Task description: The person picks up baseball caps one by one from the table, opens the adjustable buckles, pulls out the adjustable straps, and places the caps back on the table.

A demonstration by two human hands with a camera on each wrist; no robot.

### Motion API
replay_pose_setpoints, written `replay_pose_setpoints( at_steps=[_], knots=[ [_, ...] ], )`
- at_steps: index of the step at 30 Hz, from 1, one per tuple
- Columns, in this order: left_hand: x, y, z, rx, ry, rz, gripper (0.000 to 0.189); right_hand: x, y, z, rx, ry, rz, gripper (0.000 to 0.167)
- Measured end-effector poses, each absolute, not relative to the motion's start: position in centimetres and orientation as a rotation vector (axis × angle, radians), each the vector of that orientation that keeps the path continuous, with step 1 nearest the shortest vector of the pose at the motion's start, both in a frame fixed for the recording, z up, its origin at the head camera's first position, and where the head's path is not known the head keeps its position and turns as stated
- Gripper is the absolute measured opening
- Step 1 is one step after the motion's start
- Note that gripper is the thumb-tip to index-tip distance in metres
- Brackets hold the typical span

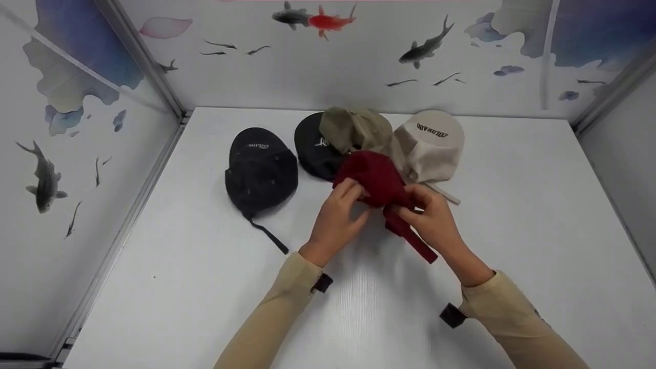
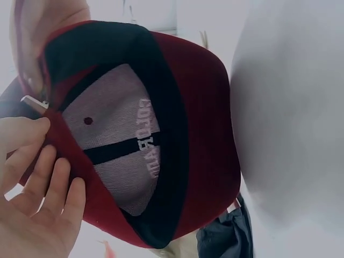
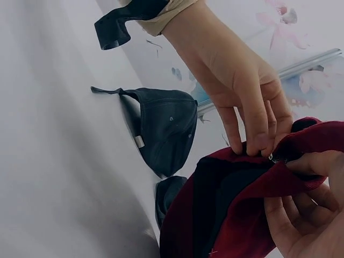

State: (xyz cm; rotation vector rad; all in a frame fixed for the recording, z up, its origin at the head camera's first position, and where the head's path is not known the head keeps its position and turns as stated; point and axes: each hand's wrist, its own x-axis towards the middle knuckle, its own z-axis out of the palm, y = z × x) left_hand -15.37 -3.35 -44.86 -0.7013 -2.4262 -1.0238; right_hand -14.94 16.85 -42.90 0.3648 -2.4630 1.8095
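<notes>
Both hands hold a dark red cap (image 1: pixel 371 171) above the white table, slightly right of centre in the head view. At its near left edge, the left hand (image 1: pixel 335 220) pinches the fabric. The right hand (image 1: pixel 435 215) grips the cap's back strap (image 1: pixel 419 245) between thumb and fingers, with the strap's loose end hanging toward me. A small metal buckle (image 2: pixel 35 103) shows between the two hands in the left wrist view. That view also looks into the cap's hollow, with a dark sweatband (image 2: pixel 174 134) and pale lettering seen from inside.
A navy cap (image 1: pixel 261 177) lies at the left, its strap trailing toward me. Behind the red cap lie a black cap (image 1: pixel 310 141), an olive cap (image 1: pixel 361 125) and a beige cap (image 1: pixel 433 148). White panels printed with fish (image 1: pixel 428 46) border the white table (image 1: pixel 205 297).
</notes>
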Motion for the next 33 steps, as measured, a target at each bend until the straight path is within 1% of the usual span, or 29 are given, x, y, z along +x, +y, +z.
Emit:
replay_pose_setpoints(
  at_steps=[8, 14, 22, 33],
  knots=[
    [-15.25, -2.81, -45.12, -0.682, -2.440, -0.703, 0.034, -14.85, 16.78, -42.68, 0.336, -2.477, 1.813, 0.019],
    [-15.19, -2.58, -45.13, -0.661, -2.446, -0.680, 0.041, -14.76, 16.74, -42.61, 0.334, -2.457, 1.849, 0.018],
    [-15.07, -2.37, -45.10, -0.669, -2.451, -0.677, 0.029, -14.72, 16.87, -42.81, 0.339, -2.464, 1.842, 0.021],
    [-15.09, -2.63, -45.32, -0.636, -2.472, -0.637, 0.028, -14.81, 17.17, -42.87, 0.410, -2.401, 1.886, 0.021]
  ],
)
